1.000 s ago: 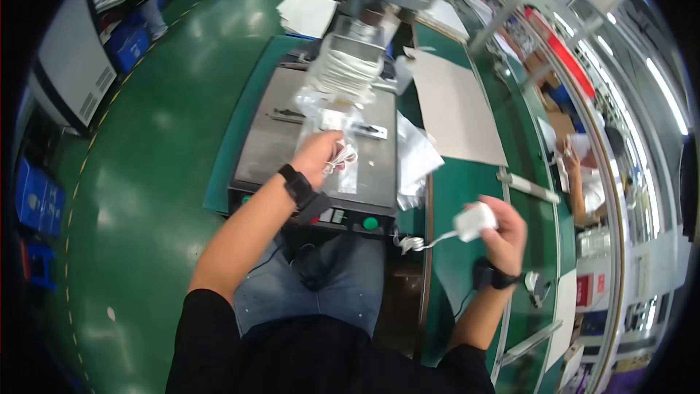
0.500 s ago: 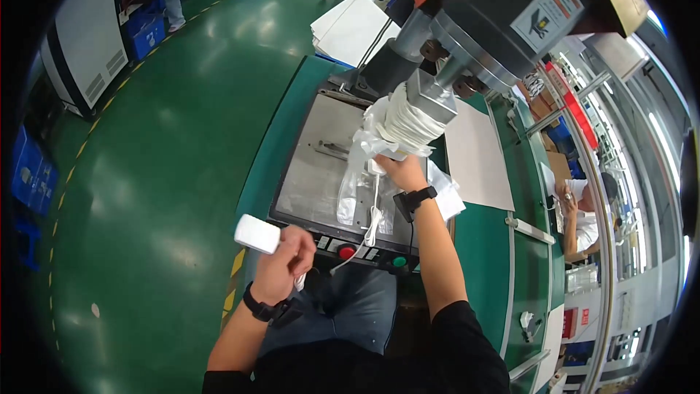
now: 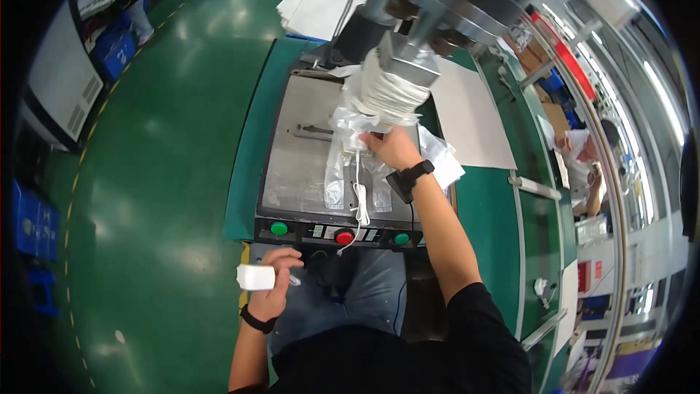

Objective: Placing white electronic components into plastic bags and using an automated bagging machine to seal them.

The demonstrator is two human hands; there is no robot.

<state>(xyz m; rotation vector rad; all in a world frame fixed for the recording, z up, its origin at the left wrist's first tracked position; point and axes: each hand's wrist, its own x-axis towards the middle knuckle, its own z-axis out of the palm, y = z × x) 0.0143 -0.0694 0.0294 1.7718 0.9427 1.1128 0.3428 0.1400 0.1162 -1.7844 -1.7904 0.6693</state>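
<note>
My left hand (image 3: 275, 288) is closed on a white block-shaped adapter (image 3: 255, 277), just off the front left corner of a press machine. Part of a white cord shows beside its fingers. My right hand (image 3: 396, 150) reaches under the press head (image 3: 412, 62), its fingers pinching a second white adapter (image 3: 355, 141), partly covered by clear plastic film (image 3: 335, 182). From that adapter a bundled white cable (image 3: 360, 204) hangs over the front edge of the metal bed (image 3: 292, 168). White wrapping (image 3: 390, 95) is wound around the press head just above my fingers.
Along the machine's front panel sit a green button (image 3: 279, 228), a red button (image 3: 344, 236) and another green button (image 3: 402, 238). White sheets (image 3: 321, 4) are stacked behind. A grey board (image 3: 474, 117) lies on the green bench at right. Another person (image 3: 583, 168) sits beyond the rail.
My left hand has drawn back with its adapter, away from the panel, uncovering the left green button. The right hand stays beneath the press head. The whole view has shifted slightly.
</note>
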